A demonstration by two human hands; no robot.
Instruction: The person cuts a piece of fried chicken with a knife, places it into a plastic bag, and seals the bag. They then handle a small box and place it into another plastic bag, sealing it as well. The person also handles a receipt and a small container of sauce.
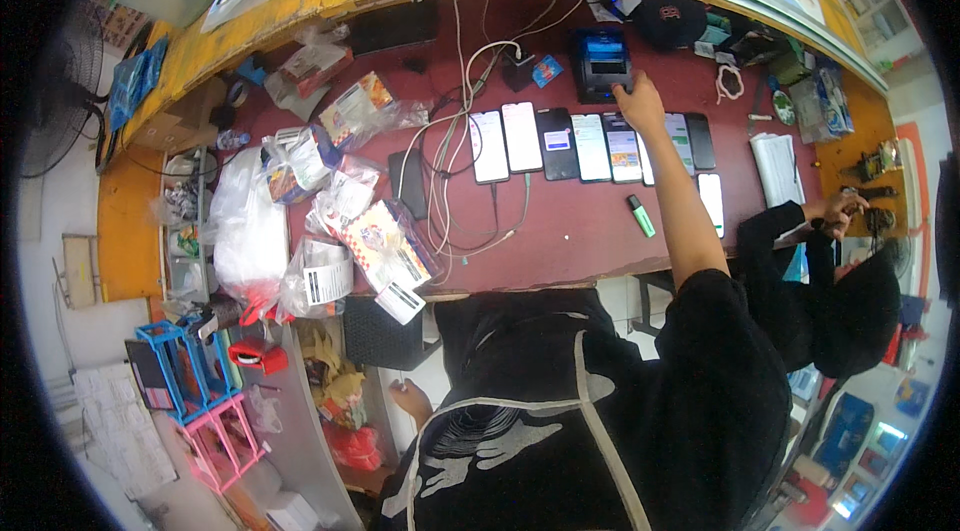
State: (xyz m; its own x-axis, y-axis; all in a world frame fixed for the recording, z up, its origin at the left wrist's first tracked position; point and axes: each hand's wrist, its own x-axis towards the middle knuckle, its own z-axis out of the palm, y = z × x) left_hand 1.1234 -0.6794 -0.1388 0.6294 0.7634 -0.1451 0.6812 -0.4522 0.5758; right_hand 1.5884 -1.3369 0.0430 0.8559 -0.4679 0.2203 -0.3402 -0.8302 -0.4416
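My right arm stretches over the dark red desk [560, 251]. My right hand [643, 103] is at the front right corner of a small black printer [603, 69], its thumb and fingers apart and touching the casing. Below that hand runs a row of phones, among them a lit white-screen phone [521, 138], a dark phone [557, 145] and a phone with a colourful screen [625, 149]. My forearm covers part of the row. Low beside my lap hangs my left hand [410, 401], small in view, with loosely bent fingers and nothing visible in them.
Plastic-wrapped packages [385, 243] and a white bag [250, 231] crowd the left side. White charging cables [462, 61] trail across the desk. A green highlighter [641, 217] lies before the phones. At right, another person in black [830, 311] leans on the desk near folded papers [776, 169].
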